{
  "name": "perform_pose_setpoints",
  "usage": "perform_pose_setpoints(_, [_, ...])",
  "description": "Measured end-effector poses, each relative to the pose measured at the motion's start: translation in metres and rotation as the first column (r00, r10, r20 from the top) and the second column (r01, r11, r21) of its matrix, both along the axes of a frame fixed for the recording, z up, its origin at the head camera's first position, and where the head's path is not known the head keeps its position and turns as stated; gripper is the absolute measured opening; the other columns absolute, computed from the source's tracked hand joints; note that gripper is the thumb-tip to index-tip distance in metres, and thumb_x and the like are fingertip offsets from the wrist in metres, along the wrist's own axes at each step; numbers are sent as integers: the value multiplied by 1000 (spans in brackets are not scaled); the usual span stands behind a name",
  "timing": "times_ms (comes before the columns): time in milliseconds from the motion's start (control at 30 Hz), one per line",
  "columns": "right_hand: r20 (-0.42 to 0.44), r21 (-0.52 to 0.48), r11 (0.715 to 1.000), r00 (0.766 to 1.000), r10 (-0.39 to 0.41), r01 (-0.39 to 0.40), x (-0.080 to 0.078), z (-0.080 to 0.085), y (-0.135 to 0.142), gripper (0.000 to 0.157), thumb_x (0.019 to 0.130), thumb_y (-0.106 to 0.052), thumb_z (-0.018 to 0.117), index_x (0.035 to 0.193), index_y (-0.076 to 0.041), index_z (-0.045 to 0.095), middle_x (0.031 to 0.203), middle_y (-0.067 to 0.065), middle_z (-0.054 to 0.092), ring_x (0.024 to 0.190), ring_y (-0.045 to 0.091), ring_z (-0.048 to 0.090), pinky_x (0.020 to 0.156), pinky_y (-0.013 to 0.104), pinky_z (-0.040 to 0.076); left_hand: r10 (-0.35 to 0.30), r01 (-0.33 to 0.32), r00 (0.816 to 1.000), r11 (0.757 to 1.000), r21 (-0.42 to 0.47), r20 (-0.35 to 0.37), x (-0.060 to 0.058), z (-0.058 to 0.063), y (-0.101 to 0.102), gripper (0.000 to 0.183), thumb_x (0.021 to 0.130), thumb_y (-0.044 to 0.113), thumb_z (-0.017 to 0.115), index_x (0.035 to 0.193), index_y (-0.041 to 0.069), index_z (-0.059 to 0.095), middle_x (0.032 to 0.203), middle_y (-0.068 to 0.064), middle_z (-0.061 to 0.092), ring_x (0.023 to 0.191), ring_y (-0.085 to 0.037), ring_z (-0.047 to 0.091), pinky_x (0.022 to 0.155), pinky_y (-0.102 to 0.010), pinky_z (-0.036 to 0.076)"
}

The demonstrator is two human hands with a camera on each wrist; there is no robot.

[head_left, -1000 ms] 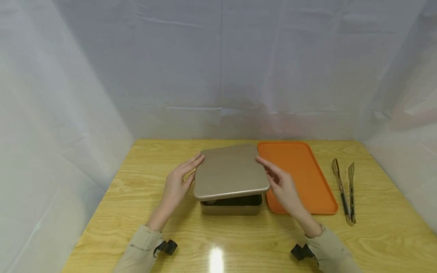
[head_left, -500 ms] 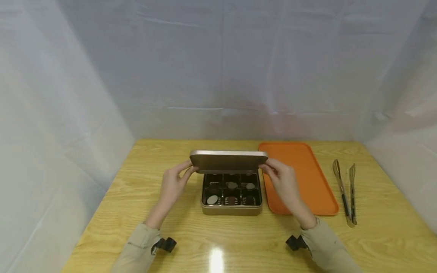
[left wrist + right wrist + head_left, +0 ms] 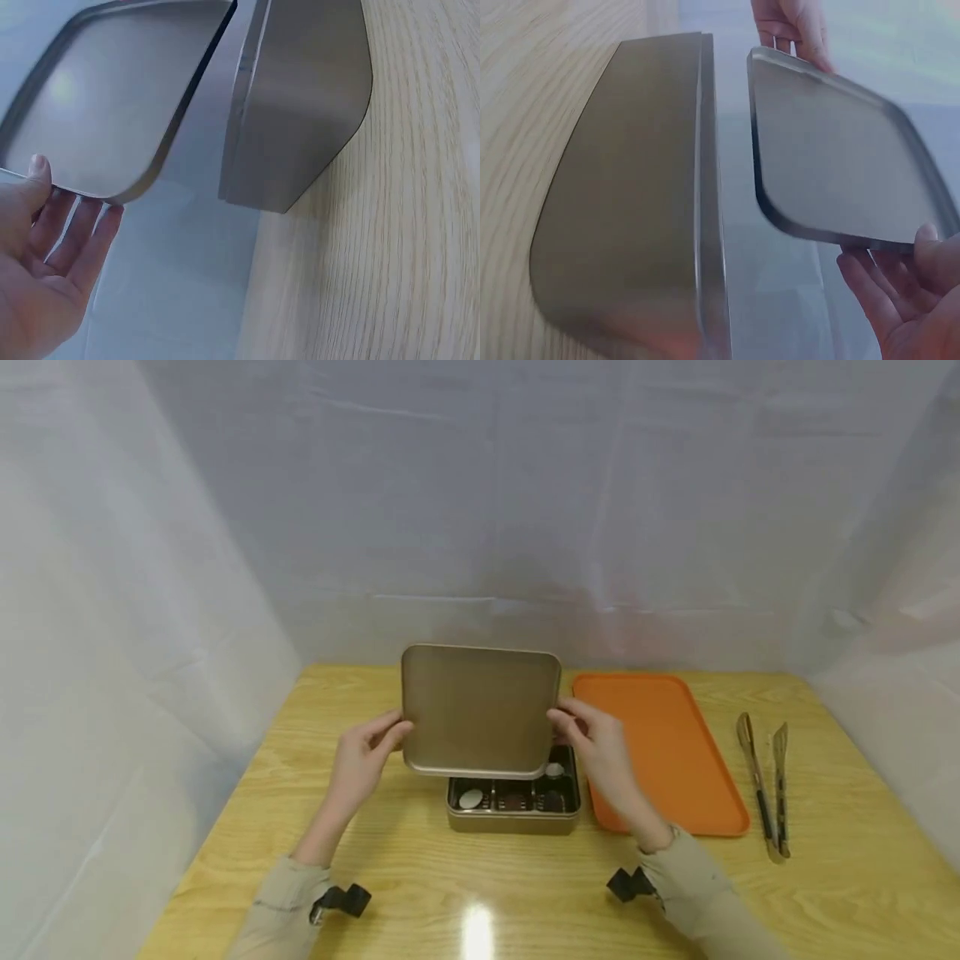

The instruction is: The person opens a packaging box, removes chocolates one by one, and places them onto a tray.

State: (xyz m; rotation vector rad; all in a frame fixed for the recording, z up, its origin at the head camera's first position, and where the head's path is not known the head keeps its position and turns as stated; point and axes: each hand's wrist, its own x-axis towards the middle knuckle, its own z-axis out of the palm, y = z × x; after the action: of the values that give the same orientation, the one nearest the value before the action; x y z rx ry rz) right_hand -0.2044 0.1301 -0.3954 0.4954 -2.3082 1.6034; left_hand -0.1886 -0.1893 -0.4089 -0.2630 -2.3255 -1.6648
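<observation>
A flat metal lid (image 3: pixel 482 710) is held up above its metal tin (image 3: pixel 513 822), its inner face turned toward me. My left hand (image 3: pixel 362 760) pinches the lid's left edge, thumb on the inner side and fingers behind, as the left wrist view shows. On the opposite edge my right hand (image 3: pixel 600 752) pinches it the same way. Below, the divided tin stands uncovered on the table, with a pale round piece (image 3: pixel 471 798) in the front left compartment and a dark piece (image 3: pixel 513 802) in the middle one. The lid hides the tin's back compartments. Both wrist views show a gap between lid and tin.
An orange tray (image 3: pixel 663 760) lies just right of the tin. Farther right, metal tongs (image 3: pixel 765 793) with dark grips lie on the wooden table (image 3: pixel 420 893). White sheeting (image 3: pixel 480 527) hangs behind the table and along both sides.
The lid has come off the tin, tipped back and risen, then shifted slightly left, exposing the compartments. Both hands moved with it and kept their grip. The tray and tongs stayed put.
</observation>
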Motion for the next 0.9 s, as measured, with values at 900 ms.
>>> perform_pose_setpoints(900, [369, -56, 958, 886, 282, -281, -12, -24, -98, 66, 99, -5, 63, 158, -6, 33, 146, 20, 53, 101, 30, 73, 83, 41, 62, 203, -220, 932, 975, 23, 299, 7, -10, -95, 59, 102, 39, 60, 141, -5, 55, 115, 11, 67, 83, 6, 64, 71, -17, 58])
